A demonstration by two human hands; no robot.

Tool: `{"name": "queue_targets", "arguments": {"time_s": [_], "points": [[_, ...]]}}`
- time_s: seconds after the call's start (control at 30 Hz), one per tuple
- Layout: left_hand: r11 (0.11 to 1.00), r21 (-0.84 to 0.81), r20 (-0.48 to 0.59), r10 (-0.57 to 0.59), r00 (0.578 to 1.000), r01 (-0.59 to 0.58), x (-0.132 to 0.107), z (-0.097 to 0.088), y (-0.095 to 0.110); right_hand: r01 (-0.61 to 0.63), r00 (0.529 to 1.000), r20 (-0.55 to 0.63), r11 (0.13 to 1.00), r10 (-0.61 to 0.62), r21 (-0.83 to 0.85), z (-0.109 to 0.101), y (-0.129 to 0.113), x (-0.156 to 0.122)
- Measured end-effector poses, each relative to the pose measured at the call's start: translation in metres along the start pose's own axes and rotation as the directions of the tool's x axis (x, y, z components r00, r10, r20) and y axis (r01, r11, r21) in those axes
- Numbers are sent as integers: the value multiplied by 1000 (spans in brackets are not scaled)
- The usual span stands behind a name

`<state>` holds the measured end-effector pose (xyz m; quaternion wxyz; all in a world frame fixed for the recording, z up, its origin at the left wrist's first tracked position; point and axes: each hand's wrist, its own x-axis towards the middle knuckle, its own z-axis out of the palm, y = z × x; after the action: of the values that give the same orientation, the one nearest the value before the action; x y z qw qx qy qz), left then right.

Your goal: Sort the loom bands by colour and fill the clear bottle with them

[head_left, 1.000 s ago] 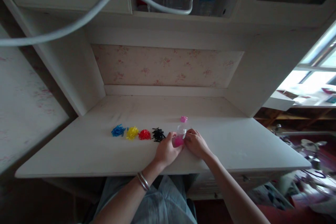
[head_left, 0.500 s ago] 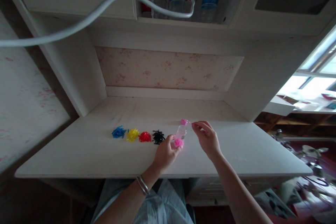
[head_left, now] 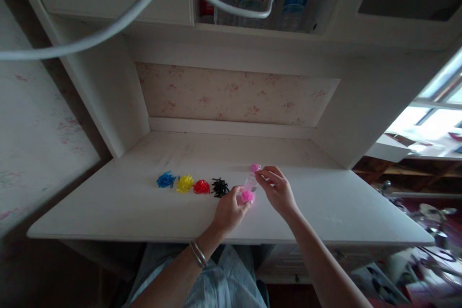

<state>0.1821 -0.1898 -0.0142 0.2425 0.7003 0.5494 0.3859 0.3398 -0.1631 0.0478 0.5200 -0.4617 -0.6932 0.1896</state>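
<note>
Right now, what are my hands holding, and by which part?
Left hand grips the small clear plastic bottle of pink bits around its lower end. Right hand hovers at its mouth; whether it pinches anything is unclear.

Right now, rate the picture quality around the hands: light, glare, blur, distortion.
Head view: dim overall, daylight from the window at the right blown out to white glare; the desk edges bow with wide-angle distortion; the left hand, right hand and small bottle are soft and underlit, so finger detail is lost; the floor clutter at the lower right is smeared.
</note>
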Motion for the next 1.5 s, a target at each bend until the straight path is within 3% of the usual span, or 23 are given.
{"name": "queue_targets", "arguments": {"time_s": [0.17, 0.4, 0.5, 0.7, 0.93, 1.1, 1.3, 1.4, 1.5], "points": [[1000, -3, 5, 17, 1000, -17, 0, -1, -1, -95, 996, 6, 991, 95, 99, 1, 5, -10], [996, 11, 18, 93, 996, -93, 2, 1, 2, -280, 951, 212, 917, 224, 285, 22, 37, -43], [994, 64, 34, 85, 996, -87, 4, 1, 4, -320, 945, 167, 900, 281, 296, 24, 48, -46], [964, 264, 96, -70, 993, 42, 25, 2, 6, -311, 950, 77, 924, 302, 221, 18, 51, -45], [903, 430, 183, -101, 978, 12, 41, 0, 11, -347, 938, 57, 912, 343, 220, 18, 51, -47], [915, 403, 205, -79, 976, -11, 41, -1, 13, -357, 933, 65, 892, 353, 276, 17, 48, -46], [947, 322, 158, -53, 986, 0, 51, -1, 16, -422, 900, 81, 813, 427, 402, 13, 43, -45], [989, 146, 71, -13, 997, 2, 59, -10, 27, -424, 900, 90, 811, 426, 404, 13, 41, -45], [994, -87, -44, 69, 997, -72, 62, -20, 46, -413, 908, 96, 835, 408, 365, 14, 38, -45]]}}
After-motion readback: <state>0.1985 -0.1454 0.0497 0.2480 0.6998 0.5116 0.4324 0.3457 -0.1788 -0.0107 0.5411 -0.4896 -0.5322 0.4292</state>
